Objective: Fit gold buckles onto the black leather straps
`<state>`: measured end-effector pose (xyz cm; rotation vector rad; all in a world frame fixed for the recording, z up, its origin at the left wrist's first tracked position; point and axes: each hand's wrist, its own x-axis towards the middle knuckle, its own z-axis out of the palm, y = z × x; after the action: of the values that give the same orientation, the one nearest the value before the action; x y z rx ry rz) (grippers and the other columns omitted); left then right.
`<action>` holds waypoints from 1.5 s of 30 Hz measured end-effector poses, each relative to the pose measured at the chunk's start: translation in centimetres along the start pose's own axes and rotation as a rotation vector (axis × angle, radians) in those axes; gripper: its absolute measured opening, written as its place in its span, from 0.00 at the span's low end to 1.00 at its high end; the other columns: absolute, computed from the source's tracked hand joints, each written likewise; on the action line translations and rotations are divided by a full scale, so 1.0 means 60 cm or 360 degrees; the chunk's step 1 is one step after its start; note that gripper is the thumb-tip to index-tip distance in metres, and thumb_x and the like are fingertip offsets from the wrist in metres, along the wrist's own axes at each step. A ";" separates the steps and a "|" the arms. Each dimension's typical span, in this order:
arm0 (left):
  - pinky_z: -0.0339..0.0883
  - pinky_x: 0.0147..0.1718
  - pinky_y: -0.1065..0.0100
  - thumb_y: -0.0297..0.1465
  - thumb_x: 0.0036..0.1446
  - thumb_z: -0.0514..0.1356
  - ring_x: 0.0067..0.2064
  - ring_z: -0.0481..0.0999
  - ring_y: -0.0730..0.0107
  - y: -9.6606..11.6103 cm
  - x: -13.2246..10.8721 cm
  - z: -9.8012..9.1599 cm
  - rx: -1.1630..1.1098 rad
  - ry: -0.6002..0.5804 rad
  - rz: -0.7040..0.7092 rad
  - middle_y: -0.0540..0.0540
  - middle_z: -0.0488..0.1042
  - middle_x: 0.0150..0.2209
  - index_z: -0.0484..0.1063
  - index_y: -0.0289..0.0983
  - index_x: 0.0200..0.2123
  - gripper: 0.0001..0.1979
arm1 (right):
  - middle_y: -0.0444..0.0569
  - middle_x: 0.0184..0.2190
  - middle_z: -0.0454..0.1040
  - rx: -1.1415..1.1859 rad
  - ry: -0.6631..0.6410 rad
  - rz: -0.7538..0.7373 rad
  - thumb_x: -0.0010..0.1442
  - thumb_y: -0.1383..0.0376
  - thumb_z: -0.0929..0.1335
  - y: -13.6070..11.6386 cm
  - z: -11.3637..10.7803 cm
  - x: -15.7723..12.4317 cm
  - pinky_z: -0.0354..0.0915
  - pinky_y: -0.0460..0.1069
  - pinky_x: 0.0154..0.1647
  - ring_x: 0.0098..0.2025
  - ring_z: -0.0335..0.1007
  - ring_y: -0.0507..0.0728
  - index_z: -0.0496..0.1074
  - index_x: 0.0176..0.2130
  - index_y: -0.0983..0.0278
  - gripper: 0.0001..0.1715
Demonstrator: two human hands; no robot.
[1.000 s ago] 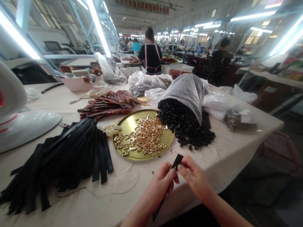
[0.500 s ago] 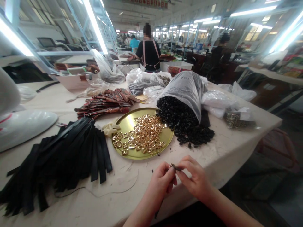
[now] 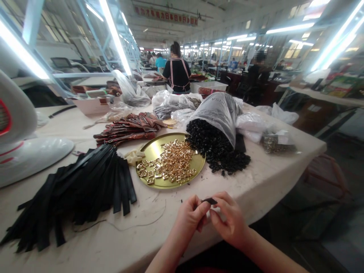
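Over the table's front edge, my left hand is closed in a pinch round a short black strap. A small bit of metal shows by the left fingertips, too small to make out. My right hand is curled at the strap's free end, its index finger against it and its thumb lower. Beyond my hands lies a round gold tray with a heap of gold metal buckles. On the left, a pile of black straps is fanned out over the table.
A plastic bag spills small black pieces beside the tray. Behind stand reddish patterned strips and more clear bags. A white machine base is at left. A person in an apron stands farther off.
The strap end has turned up and now shows flat above my left thumb. My right thumb has dropped away from the fingertips. The view has tilted up slightly.
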<state>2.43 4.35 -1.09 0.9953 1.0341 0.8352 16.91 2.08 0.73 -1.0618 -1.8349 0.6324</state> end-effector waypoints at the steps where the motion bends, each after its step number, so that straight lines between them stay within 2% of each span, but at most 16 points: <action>1: 0.45 0.08 0.79 0.47 0.44 0.59 0.10 0.55 0.82 -0.004 0.000 0.001 0.0016 0.0018 0.0004 0.57 0.63 0.10 0.54 0.39 0.21 0.20 | 0.51 0.35 0.68 0.0030 0.0006 0.0031 0.54 0.72 0.63 -0.002 0.003 -0.003 0.62 0.52 0.38 0.37 0.64 0.57 0.67 0.42 0.61 0.15; 3: 0.46 0.08 0.78 0.45 0.44 0.60 0.10 0.55 0.81 -0.008 -0.001 0.004 0.0054 0.0068 0.0016 0.58 0.64 0.12 0.59 0.38 0.27 0.18 | 0.50 0.32 0.67 0.0083 -0.0022 0.0131 0.54 0.72 0.62 -0.002 0.009 -0.006 0.62 0.51 0.35 0.34 0.64 0.56 0.68 0.36 0.62 0.10; 5: 0.48 0.08 0.78 0.42 0.46 0.59 0.11 0.57 0.80 -0.007 -0.001 0.005 0.0136 0.0078 0.0037 0.58 0.66 0.15 0.62 0.38 0.38 0.20 | 0.48 0.29 0.67 0.0101 -0.0103 0.0208 0.54 0.72 0.61 0.004 0.011 -0.007 0.62 0.50 0.32 0.32 0.64 0.55 0.67 0.30 0.62 0.07; 7: 0.52 0.12 0.77 0.40 0.48 0.59 0.15 0.60 0.79 -0.003 0.001 0.003 0.0274 0.0048 0.0098 0.56 0.67 0.18 0.65 0.37 0.42 0.19 | 0.48 0.28 0.67 0.0067 -0.0178 0.0230 0.54 0.71 0.61 0.020 0.005 -0.004 0.61 0.49 0.32 0.32 0.64 0.55 0.67 0.28 0.62 0.08; 9: 0.52 0.14 0.77 0.40 0.49 0.58 0.17 0.62 0.79 0.001 0.011 -0.001 0.0383 0.0079 0.0128 0.54 0.67 0.17 0.70 0.36 0.34 0.14 | 0.48 0.29 0.68 -0.0053 -0.0115 0.0271 0.55 0.70 0.61 0.046 -0.012 0.006 0.61 0.49 0.33 0.32 0.65 0.55 0.67 0.32 0.62 0.07; 12: 0.44 0.11 0.77 0.44 0.48 0.56 0.12 0.54 0.81 0.002 0.037 -0.009 0.0333 0.0177 -0.0030 0.56 0.63 0.12 0.67 0.36 0.24 0.16 | 0.49 0.32 0.69 -0.0485 0.0124 0.0437 0.56 0.67 0.61 0.099 -0.048 0.041 0.62 0.49 0.34 0.32 0.66 0.55 0.67 0.38 0.62 0.09; 13: 0.41 0.10 0.77 0.45 0.47 0.56 0.10 0.51 0.82 0.001 0.048 -0.011 0.0288 0.0182 -0.0097 0.57 0.61 0.10 0.65 0.37 0.24 0.17 | 0.49 0.33 0.70 -0.0674 0.0111 0.0489 0.57 0.66 0.61 0.117 -0.057 0.056 0.62 0.49 0.35 0.33 0.66 0.55 0.67 0.39 0.63 0.09; 16: 0.39 0.10 0.77 0.48 0.46 0.54 0.09 0.49 0.83 -0.006 0.074 -0.009 0.0201 0.0148 -0.0188 0.59 0.59 0.09 0.63 0.37 0.24 0.18 | 0.52 0.34 0.70 -0.1130 -0.0147 0.0598 0.56 0.67 0.63 0.157 -0.067 0.096 0.61 0.51 0.37 0.37 0.67 0.59 0.69 0.37 0.64 0.08; 19: 0.39 0.10 0.77 0.49 0.46 0.53 0.09 0.49 0.82 -0.012 0.087 -0.004 0.0183 0.0121 -0.0214 0.59 0.58 0.09 0.62 0.38 0.24 0.19 | 0.55 0.33 0.71 -0.1253 -0.0253 0.0650 0.54 0.71 0.63 0.172 -0.056 0.116 0.61 0.52 0.36 0.37 0.68 0.61 0.70 0.35 0.66 0.08; 22: 0.39 0.10 0.77 0.48 0.48 0.52 0.09 0.48 0.82 -0.009 0.091 0.000 0.0203 0.0128 -0.0184 0.59 0.58 0.08 0.62 0.38 0.24 0.18 | 0.53 0.35 0.72 -0.0984 -0.0184 0.0640 0.55 0.71 0.62 0.167 -0.048 0.116 0.61 0.51 0.39 0.39 0.68 0.59 0.69 0.37 0.64 0.09; 24: 0.39 0.10 0.77 0.46 0.48 0.52 0.10 0.48 0.82 -0.002 0.092 0.003 0.0208 0.0130 -0.0170 0.59 0.58 0.08 0.62 0.37 0.24 0.17 | 0.49 0.33 0.72 -0.0395 -0.0089 0.0735 0.55 0.67 0.64 0.154 -0.048 0.113 0.62 0.49 0.38 0.36 0.68 0.56 0.67 0.37 0.64 0.07; 28: 0.40 0.11 0.77 0.44 0.50 0.52 0.11 0.49 0.82 0.015 0.095 0.010 0.0156 0.0167 -0.0093 0.59 0.59 0.10 0.61 0.38 0.25 0.15 | 0.46 0.29 0.72 0.0916 0.0063 0.1085 0.52 0.58 0.68 0.114 -0.038 0.103 0.62 0.47 0.32 0.29 0.67 0.51 0.65 0.35 0.64 0.14; 33: 0.44 0.13 0.77 0.42 0.52 0.52 0.13 0.51 0.81 0.016 0.087 0.009 0.0212 0.0184 0.0030 0.58 0.59 0.11 0.62 0.37 0.24 0.14 | 0.43 0.26 0.69 0.1662 0.0220 0.1297 0.50 0.59 0.70 0.075 -0.010 0.088 0.57 0.42 0.26 0.25 0.62 0.46 0.67 0.32 0.66 0.14; 37: 0.47 0.16 0.76 0.42 0.53 0.52 0.15 0.53 0.80 0.010 0.067 0.005 0.0370 0.0156 0.0112 0.58 0.60 0.12 0.64 0.37 0.25 0.14 | 0.41 0.21 0.67 0.1661 0.0219 0.1256 0.52 0.58 0.68 0.067 0.001 0.076 0.55 0.42 0.24 0.22 0.59 0.46 0.66 0.35 0.65 0.13; 42: 0.50 0.19 0.75 0.43 0.54 0.51 0.18 0.58 0.77 0.012 0.044 0.007 0.0631 0.0158 0.0203 0.56 0.60 0.14 0.65 0.37 0.25 0.16 | 0.43 0.19 0.66 0.0909 0.0194 0.0982 0.58 0.52 0.61 0.057 -0.002 0.060 0.56 0.44 0.23 0.21 0.59 0.48 0.66 0.31 0.66 0.19; 45: 0.51 0.20 0.74 0.43 0.55 0.50 0.19 0.59 0.76 0.019 0.029 0.011 0.0753 0.0224 0.0231 0.56 0.60 0.15 0.65 0.37 0.25 0.16 | 0.45 0.21 0.69 0.0778 0.0166 0.0907 0.56 0.51 0.62 0.048 -0.005 0.050 0.60 0.45 0.25 0.23 0.63 0.49 0.66 0.33 0.66 0.19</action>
<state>3.46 6.16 -0.44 1.4399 1.3270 0.8034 17.65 6.12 0.03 -1.2435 -1.1819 1.2587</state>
